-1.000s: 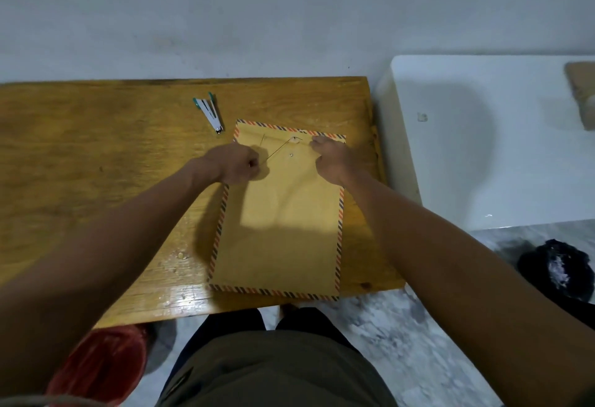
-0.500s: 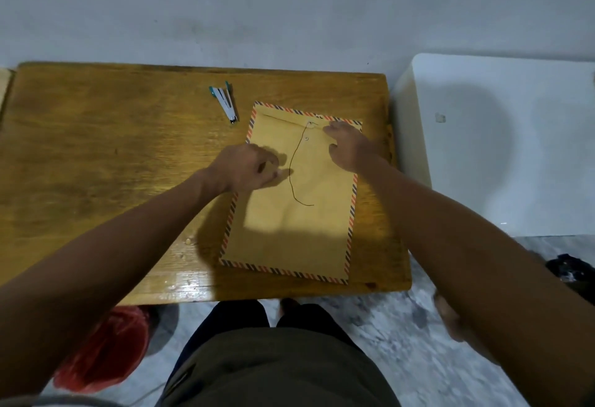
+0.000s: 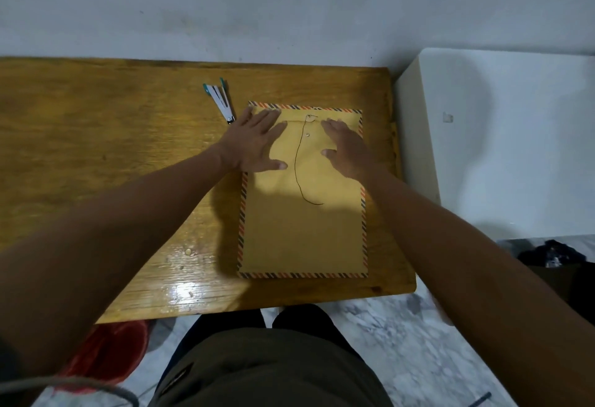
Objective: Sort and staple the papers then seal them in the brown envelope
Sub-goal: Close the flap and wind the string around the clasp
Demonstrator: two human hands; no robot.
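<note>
A brown envelope with a striped border lies flat on the right part of the wooden table, flap folded down at the far end. Its dark closure string trails loose from the upper button down the envelope's face. My left hand lies flat with spread fingers on the envelope's top left corner. My right hand presses flat on the top right part, beside the two buttons. A white and green stapler lies on the table just beyond my left hand. No loose papers show.
A white cabinet top stands right of the table. A grey wall runs behind. A red object sits on the marble floor under the table's near edge, and dark items lie on the floor at right.
My left hand let go of the string, which now hangs loose. Both hands went from curled to flat, spread on the envelope's top end.
</note>
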